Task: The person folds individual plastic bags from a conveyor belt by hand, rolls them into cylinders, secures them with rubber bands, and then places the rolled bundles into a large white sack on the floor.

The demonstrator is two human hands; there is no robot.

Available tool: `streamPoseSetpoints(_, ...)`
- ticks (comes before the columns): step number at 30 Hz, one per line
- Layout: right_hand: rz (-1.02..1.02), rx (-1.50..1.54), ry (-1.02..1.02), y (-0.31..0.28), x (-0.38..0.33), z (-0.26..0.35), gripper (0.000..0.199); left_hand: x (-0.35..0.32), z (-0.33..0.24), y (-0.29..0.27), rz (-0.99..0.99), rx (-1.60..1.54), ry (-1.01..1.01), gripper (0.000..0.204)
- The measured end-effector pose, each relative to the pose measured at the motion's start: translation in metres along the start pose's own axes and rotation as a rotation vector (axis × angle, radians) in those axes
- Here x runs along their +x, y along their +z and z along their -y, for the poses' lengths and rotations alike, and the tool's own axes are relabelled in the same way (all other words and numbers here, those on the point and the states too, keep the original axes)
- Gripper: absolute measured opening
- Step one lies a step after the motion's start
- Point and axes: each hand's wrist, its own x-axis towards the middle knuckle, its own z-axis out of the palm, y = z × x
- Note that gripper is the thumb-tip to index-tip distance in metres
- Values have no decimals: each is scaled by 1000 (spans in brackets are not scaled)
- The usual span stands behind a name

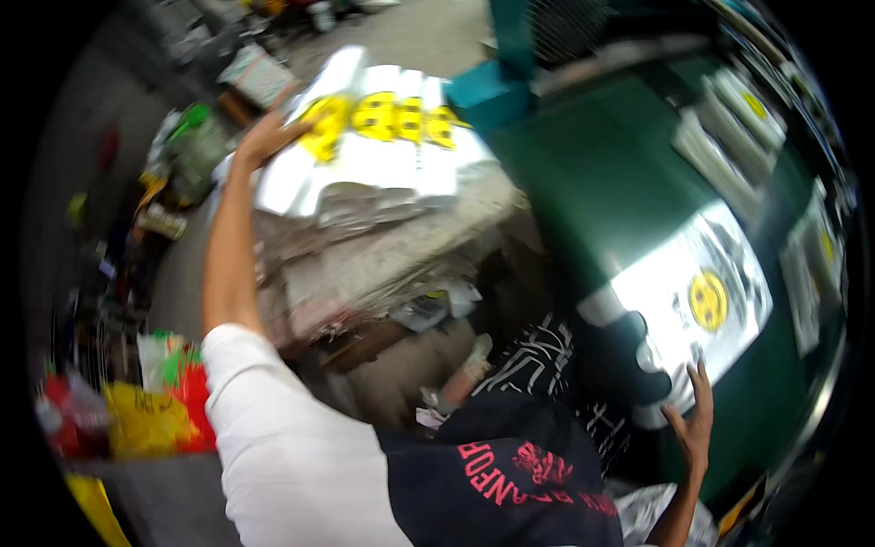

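Note:
My left hand [271, 139] lies at the far left edge of a pile of white plastic bags [378, 169] printed with yellow smiley faces. Its fingers are stretched over the topmost bag, somewhat blurred. Over on the right, a single white bag [670, 292] with one yellow smiley is spread on a dark green surface [583, 201]; a curved cut-out shows at its near end. My right hand [694, 424] is at that bag's near edge, thumb and fingers apart, fingertips at or just over the plastic.
The pile rests on a worn, pale bench [383, 264]. A teal machine part [492, 96] stands between bench and green surface. More bag stacks [729, 137] lie at the far right. Red and yellow plastic bags [150, 415] sit at the lower left.

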Motion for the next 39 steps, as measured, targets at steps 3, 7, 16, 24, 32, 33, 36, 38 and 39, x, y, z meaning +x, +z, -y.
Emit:
streamPoseSetpoints(3,28,-310,36,31,-10,-21,105,11,7,40,-320,797,64,66)
streamPoseSetpoints(7,21,-562,88,59,-26,-30,110,-45,-138,163,-279,-49,860,46)
streamPoseSetpoints(16,-142,-458,141,65,-60,-33,94,-161,-283,342,189,195,1366,95)
streamPoseSetpoints(24,-305,-406,-46,50,-34,-60,59,-155,-305,332,110,38,1432,64)
streamPoseSetpoints(32,-236,-439,-117,24,-56,-82,36,-208,-308,319,254,106,1632,65)
streamPoseSetpoints(33,-240,-463,-115,22,-58,-86,35,-214,-305,323,267,87,1580,79)
streamPoseSetpoints(36,-260,-452,-118,18,-59,-87,35,-213,-296,344,89,314,1601,72)
streamPoseSetpoints(38,-275,-458,-176,22,-63,-94,35,-207,-294,368,87,161,1592,70)
streamPoseSetpoints(39,-333,-426,-181,22,-64,-89,32,-204,-292,383,-8,132,1637,69)
